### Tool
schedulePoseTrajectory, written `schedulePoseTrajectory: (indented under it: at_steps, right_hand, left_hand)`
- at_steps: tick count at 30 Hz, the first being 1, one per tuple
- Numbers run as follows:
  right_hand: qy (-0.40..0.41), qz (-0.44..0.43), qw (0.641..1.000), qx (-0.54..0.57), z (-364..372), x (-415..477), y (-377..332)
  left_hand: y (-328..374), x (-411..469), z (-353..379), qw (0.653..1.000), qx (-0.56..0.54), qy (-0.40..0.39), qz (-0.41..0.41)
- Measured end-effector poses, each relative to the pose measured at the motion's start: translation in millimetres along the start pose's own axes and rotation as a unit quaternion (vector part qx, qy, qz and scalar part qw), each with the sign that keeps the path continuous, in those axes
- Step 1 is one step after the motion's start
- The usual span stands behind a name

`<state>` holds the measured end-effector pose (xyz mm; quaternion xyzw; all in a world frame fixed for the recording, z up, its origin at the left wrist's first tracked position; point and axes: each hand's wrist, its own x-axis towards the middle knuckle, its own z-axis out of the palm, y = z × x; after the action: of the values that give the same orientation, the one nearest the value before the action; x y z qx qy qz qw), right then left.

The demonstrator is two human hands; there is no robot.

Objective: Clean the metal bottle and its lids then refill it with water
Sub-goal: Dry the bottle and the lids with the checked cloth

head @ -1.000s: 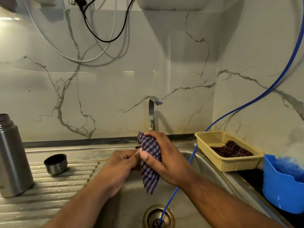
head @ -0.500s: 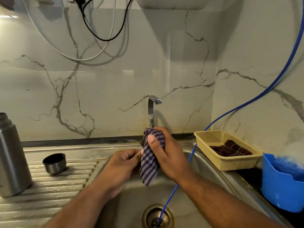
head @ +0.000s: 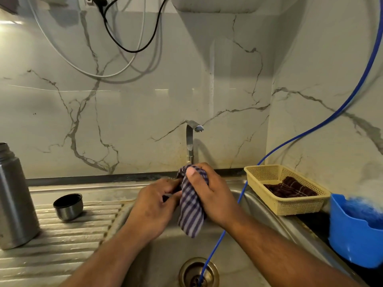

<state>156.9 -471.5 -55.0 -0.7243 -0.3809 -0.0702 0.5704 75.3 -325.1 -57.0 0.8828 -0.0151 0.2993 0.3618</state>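
Observation:
The metal bottle [head: 14,199] stands open at the far left on the ribbed drainboard. Its cup lid [head: 68,206] sits mouth up a little to the right of it. Over the sink basin, my right hand [head: 213,195] grips a purple checked cloth [head: 191,208] that hangs down from it. My left hand [head: 154,208] presses against the cloth from the left, fingers curled on a small dark object that is mostly hidden between the hands. The tap [head: 191,139] rises just behind the hands; no water runs from it.
A thin blue hose [head: 228,228] drops from the upper right into the sink drain [head: 199,273]. A yellow basket [head: 290,206] with a dark cloth stands on the right rim. A blue plastic container [head: 354,241] is at the far right. Cables hang on the marble wall.
Both hands with the cloth have shifted slightly up and toward the tap. The cloth has been turned in my right hand, with the thumb now on top of it.

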Motion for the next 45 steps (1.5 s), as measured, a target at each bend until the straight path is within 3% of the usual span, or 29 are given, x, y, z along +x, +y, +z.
schedulePoseTrajectory:
  at_steps: [3, 5, 8, 10, 11, 14, 16, 20, 22, 24, 25, 27, 29, 31, 33, 35, 37, 39, 41, 43, 45]
  right_hand:
    - [-0.026, 0.225, 0.97, 0.089, 2.7, 2.7, -7.2]
    - [-0.018, 0.242, 0.967, 0.072, 2.5, 1.9, -7.7]
    - [0.013, 0.1, 0.993, -0.056, 6.5, -2.1, -5.4]
    - [0.015, -0.029, 0.99, -0.137, 4.1, -2.3, -1.8]
    - [0.01, -0.093, 0.983, -0.159, 0.0, -1.7, 1.4]
    - [-0.035, -0.255, 0.947, -0.193, -12.7, 1.2, 10.7]
    - [-0.033, -0.278, 0.941, -0.191, -11.9, 0.6, 13.7]
    - [0.027, -0.159, 0.98, -0.114, -0.9, -3.6, 9.7]
    - [0.04, -0.091, 0.993, -0.055, 3.9, -1.7, 6.8]
    - [0.033, 0.018, 0.999, 0.024, 6.4, 2.4, -1.1]
    - [0.02, 0.105, 0.991, 0.08, 5.9, 2.5, -6.3]
    - [-0.046, 0.294, 0.929, 0.221, -1.4, 0.8, -15.9]
    - [-0.081, 0.358, 0.878, 0.308, -10.9, -0.6, -18.8]
    - [-0.061, 0.307, 0.915, 0.255, -7.6, 3.0, -10.3]
    - [-0.005, 0.21, 0.974, 0.08, 1.2, 4.4, -4.9]
    - [0.018, 0.11, 0.993, -0.024, 5.1, 2.9, -2.0]
    - [-0.001, 0.01, 0.997, -0.076, 0.2, -0.5, -0.2]
    - [-0.057, -0.09, 0.98, -0.17, -6.3, -1.3, 6.2]
    - [-0.109, -0.18, 0.949, -0.235, -8.4, -1.6, 13.1]
    - [-0.102, -0.222, 0.943, -0.227, -6.2, -2.8, 16.0]
    - [-0.06, -0.186, 0.965, -0.177, -1.3, -5.0, 15.1]
  left_hand:
    - [-16.6, 5.2, -3.8, 0.977, 0.155, -0.012, 0.146]
    - [-18.4, 3.4, -2.2, 0.975, 0.154, -0.022, 0.159]
    - [-11.0, 0.8, 1.1, 0.999, 0.019, -0.007, 0.04]
    - [-3.0, -0.7, 2.0, 0.994, -0.103, -0.027, -0.027]
    - [1.9, -2.2, 1.5, 0.978, -0.195, -0.044, -0.062]
    - [12.9, -6.0, 0.3, 0.869, -0.456, -0.076, -0.177]
    - [14.0, -6.4, -0.5, 0.868, -0.453, -0.084, -0.182]
    - [11.3, -3.3, 2.3, 0.986, -0.153, -0.021, -0.064]
    - [5.8, -1.2, 2.5, 1.0, -0.009, 0.021, 0.017]
    - [-6.7, 3.5, 0.1, 0.985, 0.1, 0.039, 0.134]
    - [-14.2, 6.5, -0.8, 0.974, 0.133, 0.031, 0.182]
    - [-23.6, 8.8, -1.6, 0.962, 0.156, 0.005, 0.223]
    - [-23.5, 9.1, 0.6, 0.965, 0.144, -0.007, 0.221]
    - [-17.4, 7.7, 4.2, 0.977, 0.116, 0.012, 0.179]
    - [-9.2, 5.6, 4.7, 0.995, 0.051, 0.041, 0.078]
    - [1.8, 2.1, 2.0, 0.999, -0.022, 0.031, -0.011]
    - [10.5, -0.6, -0.1, 0.986, -0.149, 0.013, -0.077]
    - [14.7, -2.4, -2.7, 0.923, -0.339, -0.013, -0.184]
    - [14.4, -4.5, -6.6, 0.856, -0.433, -0.025, -0.28]
    - [14.4, -6.3, -8.0, 0.844, -0.443, -0.034, -0.3]
    - [15.3, -5.4, -5.8, 0.86, -0.431, -0.034, -0.269]
